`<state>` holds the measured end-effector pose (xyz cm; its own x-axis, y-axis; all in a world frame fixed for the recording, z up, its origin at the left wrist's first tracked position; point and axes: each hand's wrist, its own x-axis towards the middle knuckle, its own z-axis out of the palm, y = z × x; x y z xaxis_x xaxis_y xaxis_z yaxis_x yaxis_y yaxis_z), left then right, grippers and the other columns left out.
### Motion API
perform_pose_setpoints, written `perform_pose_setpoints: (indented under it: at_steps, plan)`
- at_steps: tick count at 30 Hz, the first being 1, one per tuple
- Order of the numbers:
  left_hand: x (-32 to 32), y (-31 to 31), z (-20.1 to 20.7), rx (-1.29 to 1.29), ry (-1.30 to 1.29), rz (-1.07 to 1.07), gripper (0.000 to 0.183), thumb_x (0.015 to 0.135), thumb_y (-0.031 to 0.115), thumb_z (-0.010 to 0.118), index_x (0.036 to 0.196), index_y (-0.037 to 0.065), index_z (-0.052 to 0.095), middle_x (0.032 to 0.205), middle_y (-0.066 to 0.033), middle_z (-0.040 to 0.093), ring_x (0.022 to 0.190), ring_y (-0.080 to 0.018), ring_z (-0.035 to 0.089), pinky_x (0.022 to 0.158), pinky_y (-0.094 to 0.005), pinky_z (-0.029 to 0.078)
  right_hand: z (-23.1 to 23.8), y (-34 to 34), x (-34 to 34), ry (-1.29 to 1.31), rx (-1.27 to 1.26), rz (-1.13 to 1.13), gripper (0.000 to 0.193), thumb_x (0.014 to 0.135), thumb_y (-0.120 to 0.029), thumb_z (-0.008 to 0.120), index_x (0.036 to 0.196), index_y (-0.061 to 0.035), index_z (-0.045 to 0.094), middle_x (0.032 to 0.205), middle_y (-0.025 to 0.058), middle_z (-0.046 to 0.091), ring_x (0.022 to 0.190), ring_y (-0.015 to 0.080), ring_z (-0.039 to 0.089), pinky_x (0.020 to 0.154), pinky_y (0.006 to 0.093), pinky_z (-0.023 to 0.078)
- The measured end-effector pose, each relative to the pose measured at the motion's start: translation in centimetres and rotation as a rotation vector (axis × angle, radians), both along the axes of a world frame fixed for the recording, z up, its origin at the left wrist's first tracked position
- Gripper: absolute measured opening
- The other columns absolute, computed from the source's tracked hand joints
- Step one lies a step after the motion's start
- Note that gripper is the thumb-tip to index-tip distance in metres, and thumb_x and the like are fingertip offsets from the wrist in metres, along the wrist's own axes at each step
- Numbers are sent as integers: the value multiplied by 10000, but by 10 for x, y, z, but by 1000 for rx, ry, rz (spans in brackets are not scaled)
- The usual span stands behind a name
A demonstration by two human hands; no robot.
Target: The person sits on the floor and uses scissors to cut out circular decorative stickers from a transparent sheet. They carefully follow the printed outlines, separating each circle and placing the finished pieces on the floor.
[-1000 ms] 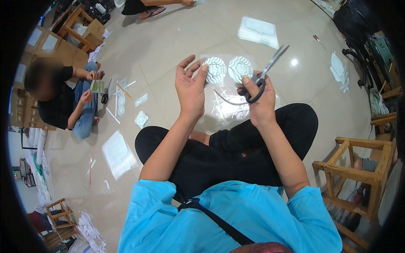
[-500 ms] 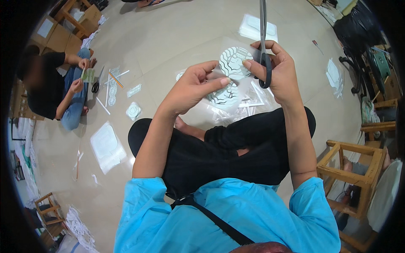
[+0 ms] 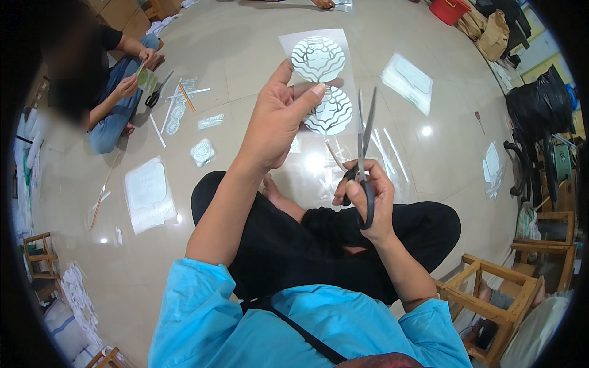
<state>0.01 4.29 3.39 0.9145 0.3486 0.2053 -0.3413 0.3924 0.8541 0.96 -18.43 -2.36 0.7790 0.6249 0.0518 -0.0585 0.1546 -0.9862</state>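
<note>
My left hand [image 3: 276,122] pinches a pale transparent sheet [image 3: 342,46] between thumb and fingers. Two round stickers with wavy silver-grey lines sit on it, an upper one [image 3: 318,59] and a lower one [image 3: 334,113] partly behind my thumb. My right hand [image 3: 379,196], lower and to the right, has its fingers in the dark handles of a pair of scissors [image 3: 365,144]. The blades point up, slightly parted, just right of the sheet's lower edge. A thin curled strip [image 3: 335,156] shows by the right fingertips; whether they hold it I cannot tell.
White strips [image 3: 392,150] and clear film lie on the floor before my crossed legs. Packs of pale sheets [image 3: 408,83] [image 3: 150,196] lie right and left. Another person [image 3: 113,92] sits at the upper left near other scissors [image 3: 153,98]. A wooden stool [image 3: 491,288] stands lower right.
My right hand has let go of the sheet and moved down, now gripping the scissors by their handles with the blades parted. My left hand has raised the sheet, which is now more upright.
</note>
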Motion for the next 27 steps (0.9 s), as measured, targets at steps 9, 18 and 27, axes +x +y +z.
perform_pose_setpoints:
  at_steps: [9,18,27]
  plan:
    - [-5,4,6,-9,-6,-8,504,1058,48,599,1532,39,427,1317,-240,704,1145,-221,727,977,-348,603,8,-8,5,-27,-27,96,430,957,-208,779,1243,39,573,818,77,676,688,126,667,672,260,550]
    - [-5,6,6,-87,-29,-22,516,1056,48,609,1529,37,404,1317,-243,702,1145,-238,729,984,-365,608,9,-6,4,-57,-33,107,390,957,-145,767,1246,42,585,841,57,668,683,105,667,658,243,547]
    - [-7,2,8,-52,-16,-19,535,1062,35,588,1553,31,375,1328,-242,697,1182,-230,709,1007,-361,588,16,-7,1,37,-85,83,446,908,-76,822,1269,47,590,865,46,689,784,72,654,759,223,514]
